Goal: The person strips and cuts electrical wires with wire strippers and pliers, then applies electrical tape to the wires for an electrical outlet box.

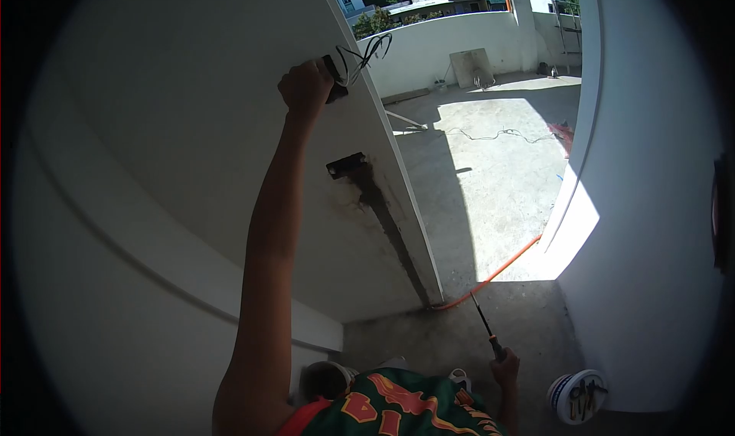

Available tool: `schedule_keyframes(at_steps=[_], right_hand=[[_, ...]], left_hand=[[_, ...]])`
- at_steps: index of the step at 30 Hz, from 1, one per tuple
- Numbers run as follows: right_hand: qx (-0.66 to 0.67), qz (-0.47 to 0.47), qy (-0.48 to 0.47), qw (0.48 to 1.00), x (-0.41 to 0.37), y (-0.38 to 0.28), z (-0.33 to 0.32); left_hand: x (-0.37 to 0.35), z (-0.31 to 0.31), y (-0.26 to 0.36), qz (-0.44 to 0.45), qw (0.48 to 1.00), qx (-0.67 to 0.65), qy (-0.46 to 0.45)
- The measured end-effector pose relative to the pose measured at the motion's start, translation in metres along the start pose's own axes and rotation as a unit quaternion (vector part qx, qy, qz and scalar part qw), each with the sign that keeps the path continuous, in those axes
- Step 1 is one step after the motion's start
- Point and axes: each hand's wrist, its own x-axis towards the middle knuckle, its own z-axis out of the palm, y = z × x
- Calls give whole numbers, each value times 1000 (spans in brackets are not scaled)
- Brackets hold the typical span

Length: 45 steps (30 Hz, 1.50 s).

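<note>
Two hands in use, well apart. L hand point(305, 86) is raised at full arm reach, far up the white wall point(176, 176), fingers curled into a fist on the dark upper box point(335, 78) set in the wall edge. The grip looks tight, prob. to steady the box against the pull of the wires point(373, 49), which loop out of it to the right. Box sits directly under my knuckles, touching, on the right side of the hand. Below it, nearer to me, a 2nd dark box point(346, 165) sits at the top of a grey chase point(392, 233) that runs down the wall to the floor point(490, 183). R hand point(505, 371) hangs low and near, wrapped round the handle of a screwdriver point(484, 323), shaft pointing up and away, tip close to the orange conduit point(498, 269). I judge it is parked there to stay clear of the L arm. Tool bucket point(557, 386) stands just right of the R hand.
</note>
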Motion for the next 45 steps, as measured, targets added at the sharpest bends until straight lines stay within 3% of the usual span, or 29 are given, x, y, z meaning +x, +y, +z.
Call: schedule_keyframes(at_steps=[5, 8, 14, 17, 20, 23, 26, 29, 32, 36, 39, 42, 45], right_hand=[[-3, 9, -2, 1000, -3, 3, -2], [-5, 3, -9, 1000, -1, 2, -2], [0, 8, -14, 1000, -2, 2, -5], [-9, 16, -31, 999, -5, 7, -4], [-39, 9, -47, 998, -6, 15, -3], [-53, 12, -47, 997, -9, 19, -4], [-48, 22, -47, 997, -12, 16, -5], [-50, 23, -49, 997, -10, 18, -4], [-49, 23, -55, 997, -11, 23, 2], [-49, 19, -61, 997, -9, 25, 2], [-48, 6, -63, 997, -6, 26, 2], [-62, 9, -62, 996, -4, 22, -1], [-65, 19, -65, 996, 1, 25, 2]], left_hand=[[-1, 6, -8, -7, 996, -69, 48], [-2, -12, -11, -111, 948, -272, -121], [-7, -43, -26, -20, 921, -197, -336], [-5, -40, -23, 43, 900, -90, -424], [-6, -31, -15, 20, 865, -54, -498], [7, -32, -23, 26, 829, -100, -549], [-6, -35, -12, 24, 833, -54, -549], [0, -26, -21, 28, 850, -133, -509], [-22, -27, -23, -35, 821, -186, -539], [-23, -29, -25, -108, 827, -365, -413], [-50, -34, -15, -15, 867, -264, -423], [-41, -27, -25, -106, 905, -315, -266], [-45, -34, -11, -55, 867, -292, -401]])
